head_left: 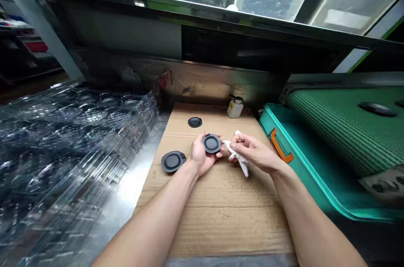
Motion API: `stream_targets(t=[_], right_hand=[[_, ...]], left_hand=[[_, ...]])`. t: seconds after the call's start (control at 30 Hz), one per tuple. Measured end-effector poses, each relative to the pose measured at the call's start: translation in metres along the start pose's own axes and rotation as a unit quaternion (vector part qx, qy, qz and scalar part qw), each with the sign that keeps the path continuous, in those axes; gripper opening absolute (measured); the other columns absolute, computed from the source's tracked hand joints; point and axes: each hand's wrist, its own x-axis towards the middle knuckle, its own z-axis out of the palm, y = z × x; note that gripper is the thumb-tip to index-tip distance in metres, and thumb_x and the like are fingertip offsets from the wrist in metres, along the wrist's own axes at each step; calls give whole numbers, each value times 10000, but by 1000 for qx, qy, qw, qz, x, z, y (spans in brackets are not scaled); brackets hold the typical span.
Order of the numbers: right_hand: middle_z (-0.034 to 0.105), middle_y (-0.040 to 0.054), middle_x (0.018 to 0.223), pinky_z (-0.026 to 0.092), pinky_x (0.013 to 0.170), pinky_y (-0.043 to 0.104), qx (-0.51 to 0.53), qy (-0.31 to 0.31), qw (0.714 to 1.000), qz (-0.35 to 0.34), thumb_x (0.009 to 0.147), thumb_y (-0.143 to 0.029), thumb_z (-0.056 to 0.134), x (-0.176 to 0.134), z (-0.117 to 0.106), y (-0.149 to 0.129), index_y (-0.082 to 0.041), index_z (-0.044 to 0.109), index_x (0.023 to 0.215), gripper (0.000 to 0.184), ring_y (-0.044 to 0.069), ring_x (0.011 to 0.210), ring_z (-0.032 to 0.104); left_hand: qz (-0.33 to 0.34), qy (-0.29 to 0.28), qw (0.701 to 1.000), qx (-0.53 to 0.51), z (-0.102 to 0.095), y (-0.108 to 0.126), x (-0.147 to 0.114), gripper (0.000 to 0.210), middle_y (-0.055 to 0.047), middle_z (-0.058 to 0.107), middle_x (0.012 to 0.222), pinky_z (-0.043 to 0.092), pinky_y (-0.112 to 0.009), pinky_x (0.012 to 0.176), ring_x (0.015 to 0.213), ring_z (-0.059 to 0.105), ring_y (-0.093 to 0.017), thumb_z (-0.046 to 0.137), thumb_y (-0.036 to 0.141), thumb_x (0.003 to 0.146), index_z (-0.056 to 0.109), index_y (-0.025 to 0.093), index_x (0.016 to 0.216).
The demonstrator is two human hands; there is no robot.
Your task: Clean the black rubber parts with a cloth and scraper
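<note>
My left hand (202, 155) grips a round dark grey plastic lid (211, 144) by its edge, its ringed face turned up toward me. Close by on the right, my right hand (251, 149) pinches a crumpled white cloth (240, 158), whose near corner hangs down. The cloth's upper end comes close to the lid's right edge; whether they touch I cannot tell. A second dark lid (173, 161) with a small hinge tab lies on the cardboard (221, 212) beside my left wrist. Another black lid (195, 122) rests farther back.
A small white pump bottle (235, 107) stands at the cardboard's back edge. Stacked clear plastic trays (78, 132) fill the left side. On the right are a teal bin (303, 174) with an orange handle (280, 147) and a green conveyor belt (347, 120) carrying dark parts (378, 109). A metal frame crosses above.
</note>
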Motion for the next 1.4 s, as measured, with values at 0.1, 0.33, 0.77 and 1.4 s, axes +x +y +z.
stream_targets(t=[0.1,0.33,0.77,1.4], right_hand=[[623,7,719,434,501,208,-8,138,989,-47,789,-514,659,19,-6,8,-195,532,899,361,127,589,583],[689,100,812,475,645,271,-322,415,847,-78,815,-550,557,97,-77,-28,-147,682,915,434,219,776,651],[713,93,877,461,739,256,-546,286,787,33,764,-247,583,158,-113,-63,-191,749,900,222,209,859,640],[680,43,841,449,705,287,-399,232,869,-176,890,-372,508,34,46,-8,-211,684,898,238,184,766,609]], left_hand=[[-10,11,1000,25,0,3,-1,372,-138,645,766,296,-238,410,533,557,-183,367,364,845,611,92,917],[-21,7,999,37,-1,5,1,335,-125,643,750,275,-230,400,504,551,-175,388,346,816,601,104,906],[-17,-1,1000,5,-6,2,3,372,-110,621,706,254,-228,403,486,547,-168,385,394,821,598,98,892],[45,51,997,-20,0,-7,8,279,-91,652,760,482,-271,556,665,618,-179,400,334,906,570,132,816]])
